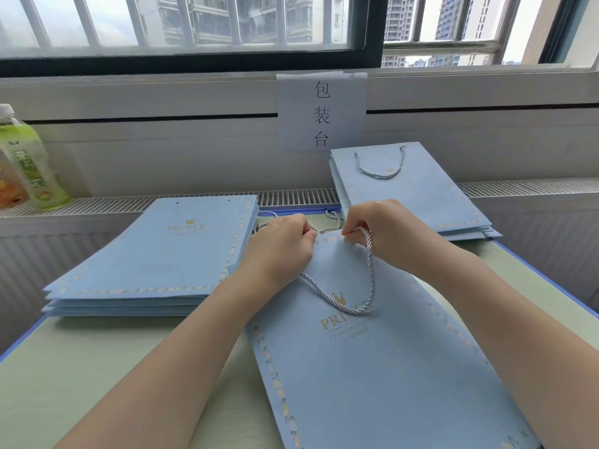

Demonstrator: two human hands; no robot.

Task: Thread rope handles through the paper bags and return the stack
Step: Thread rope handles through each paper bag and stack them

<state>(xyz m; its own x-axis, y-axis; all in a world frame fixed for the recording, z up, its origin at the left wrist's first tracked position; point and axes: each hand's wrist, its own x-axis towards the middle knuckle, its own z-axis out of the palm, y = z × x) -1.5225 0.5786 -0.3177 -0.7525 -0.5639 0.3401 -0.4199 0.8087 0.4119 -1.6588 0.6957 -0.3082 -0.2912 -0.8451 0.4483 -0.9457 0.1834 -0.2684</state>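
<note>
- On the pale green table (107,367), w/ blue edging, all work is laid out below the window (194,24).
- Left stack of flat light-blue paper bags (155,254): top bag shows two empty holes, no rope, so these seem not yet threaded.
- Far right stack (411,192) leans on the radiator sill; top bag has a rope handle already in, so I judge it is the finished pile.
- Bag in work (372,367) lies flat at centre, mouth edge away from the person, "PRINCE" print up.
- Left hand (282,244) is curled, pinching at the bag's top edge by the left hole; right hand (385,231) is curled too, pinching the rope by the right hole.
- Silver-grey twisted rope handle (356,306) hangs as a loop over the bag front, both ends go up to the hands.
- Loose ropes (334,218) lie just behind the hands.
- Step in hand, as I judge: fixing rope ends of this side. Next move needs to check both ends hold, then the other side or move bag to right stack. If the ends are knotted I cannot tell.
- Green drink bottle (32,160) stands far left on the sill.
</note>
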